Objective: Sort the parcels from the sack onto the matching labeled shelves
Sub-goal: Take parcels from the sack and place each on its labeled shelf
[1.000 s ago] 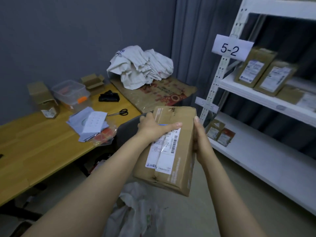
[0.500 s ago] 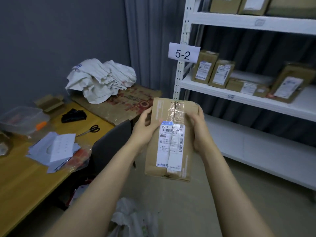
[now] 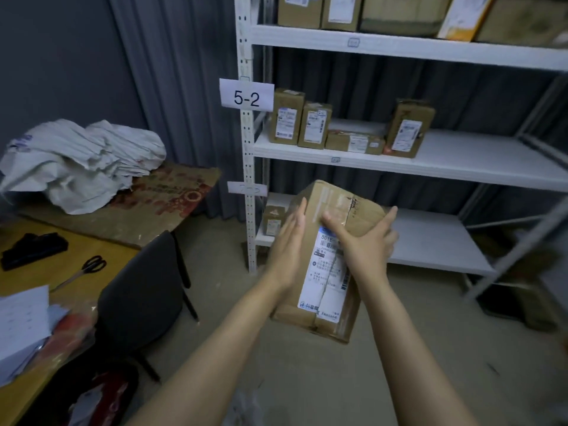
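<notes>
I hold a brown cardboard parcel [image 3: 325, 290] with a white shipping label in front of the white shelving unit. My left hand [image 3: 289, 244] presses flat against its left side, fingers straight. My right hand [image 3: 365, 241] grips its upper right part, thumb on the labelled face and fingers round the right edge. A paper tag reading 5-2 [image 3: 246, 95] hangs on the left upright. The shelf board [image 3: 461, 167] beside it carries several labelled parcels [image 3: 287, 121]. The lower shelf [image 3: 430, 241] lies behind the parcel, with a small box [image 3: 273, 221] at its left end. A blurred tag [image 3: 247, 189] marks it.
A wooden table [image 3: 61, 265] stands on the left with scissors [image 3: 86, 269], papers [image 3: 24, 321] and a black object [image 3: 33, 249]. A heap of white sacks [image 3: 83, 158] lies on flattened cardboard [image 3: 172, 195]. A dark chair [image 3: 141, 290] stands by the table. The top shelf [image 3: 399, 47] holds more parcels.
The view has swung right to face the shelves. The parcel has tilted with its top toward the lower shelf. My right hand shifted onto the labelled face and my left hand flattened on the side.
</notes>
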